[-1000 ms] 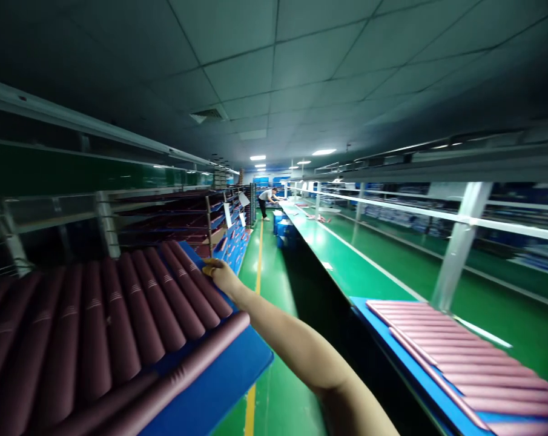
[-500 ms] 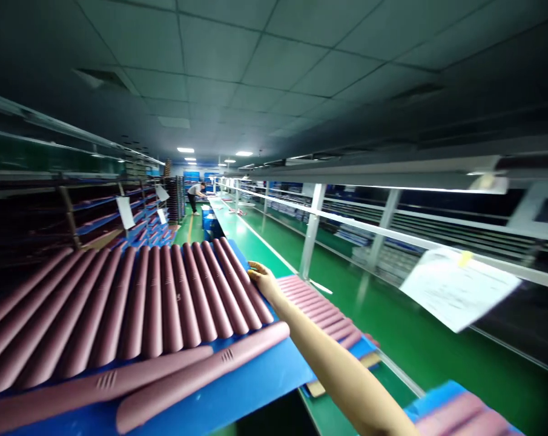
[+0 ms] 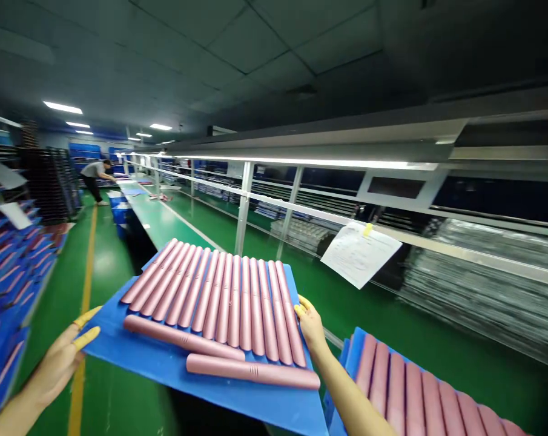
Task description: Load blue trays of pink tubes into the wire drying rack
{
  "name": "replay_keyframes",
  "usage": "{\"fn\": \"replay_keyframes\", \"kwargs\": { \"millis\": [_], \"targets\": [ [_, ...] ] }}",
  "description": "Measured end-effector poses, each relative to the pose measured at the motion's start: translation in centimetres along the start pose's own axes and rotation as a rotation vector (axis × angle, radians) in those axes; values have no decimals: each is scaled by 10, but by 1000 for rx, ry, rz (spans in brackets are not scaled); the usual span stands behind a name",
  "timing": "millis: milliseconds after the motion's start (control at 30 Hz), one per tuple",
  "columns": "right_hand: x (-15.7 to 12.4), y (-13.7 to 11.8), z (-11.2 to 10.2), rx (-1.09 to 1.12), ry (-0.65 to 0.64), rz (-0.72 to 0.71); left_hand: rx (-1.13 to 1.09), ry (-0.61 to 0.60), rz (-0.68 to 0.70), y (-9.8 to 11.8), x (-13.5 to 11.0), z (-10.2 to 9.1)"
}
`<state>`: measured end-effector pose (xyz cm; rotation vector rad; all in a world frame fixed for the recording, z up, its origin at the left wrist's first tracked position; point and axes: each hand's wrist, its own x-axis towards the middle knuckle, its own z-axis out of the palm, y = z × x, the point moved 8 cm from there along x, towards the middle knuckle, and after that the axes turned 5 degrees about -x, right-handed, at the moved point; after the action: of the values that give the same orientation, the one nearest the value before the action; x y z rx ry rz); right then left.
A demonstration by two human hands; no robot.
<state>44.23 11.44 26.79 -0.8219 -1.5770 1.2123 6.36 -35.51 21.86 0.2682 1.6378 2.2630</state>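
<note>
The right hand [image 3: 312, 330] has its yellow-capped fingers [image 3: 301, 309] clamped on the edge of a blue plastic board [image 3: 165, 369], while the left hand [image 3: 58, 363] holds its fingers [image 3: 86, 338] apart at the opposite corner. Two loose pink tubes [image 3: 253, 370] lie below a packed row of pink tubes [image 3: 219, 303]. They look light and smooth and could roll, so holding both edges level seems safest. Beyond lie a second loaded board [image 3: 414, 387] and a green surface [image 3: 160, 221].

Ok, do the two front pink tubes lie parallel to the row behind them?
No, the two front pink tubes lie crosswise to the row on the blue tray.
</note>
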Motion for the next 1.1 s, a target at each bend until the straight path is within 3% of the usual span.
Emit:
{"fn": "replay_keyframes", "kwargs": {
  "millis": [100,200,333,433,600,700,867,1100],
  "targets": [
    [17,45,-28,-96,184,5,-53,-238,-142,-59,93,76],
    [25,96,-53,-227,353,57,-51,-420,-256,-114,165,142],
    [20,154,-69,-291,463,190,-38,-609,-350,-172,228,210],
    [11,179,-71,-294,526,248,-15,-666,-416,-209,258,239],
    [0,210,-71,-330,642,299,-7,-709,-536,-253,284,262],
    [-4,224,-70,-357,660,287,56,-718,-517,-268,295,265],
    [-14,238,-67,-409,650,309,179,-706,-492,-290,311,259],
    [-7,224,-62,-766,598,358,345,-661,-435,-300,320,241]
  ]
}}
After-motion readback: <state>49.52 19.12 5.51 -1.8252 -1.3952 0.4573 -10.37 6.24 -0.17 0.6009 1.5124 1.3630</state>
